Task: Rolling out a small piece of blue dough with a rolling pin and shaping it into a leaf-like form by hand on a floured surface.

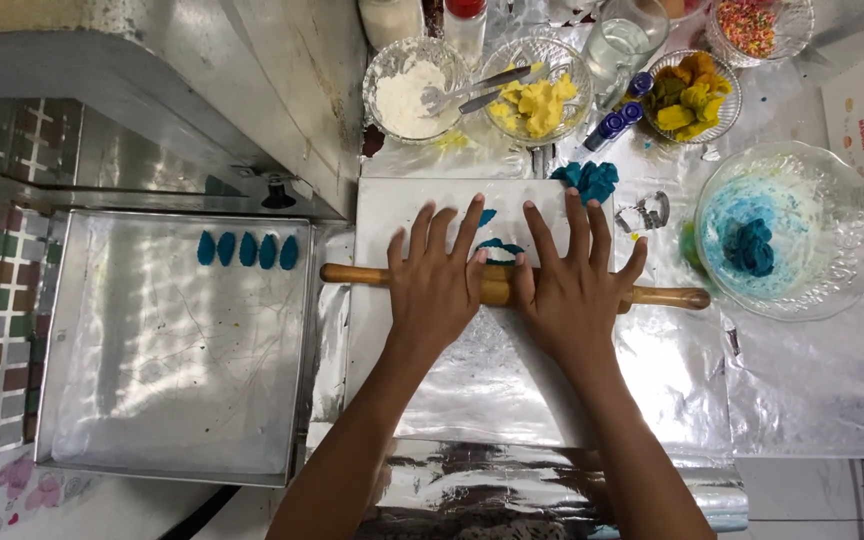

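**Rolling in progress: five pieces trayed, more dough waiting**

We are finding both hands pressing flat on a wooden rolling pin [512, 285] lying across the foil-covered board [402, 200]: left hand [437, 285] and right hand [572, 290] are lying palm-down with fingers spread, not curled around it. Blue dough [497, 245] is showing just beyond the pin (only partly visible). To the left, five blue shaped pieces [248, 250] are sitting in a row on the metal tray [172, 430], leaving most of it bare. Farther off, a blue lump [589, 180] and more blue dough in the glass bowl [832, 290] are waiting, so we are judging the work as early.
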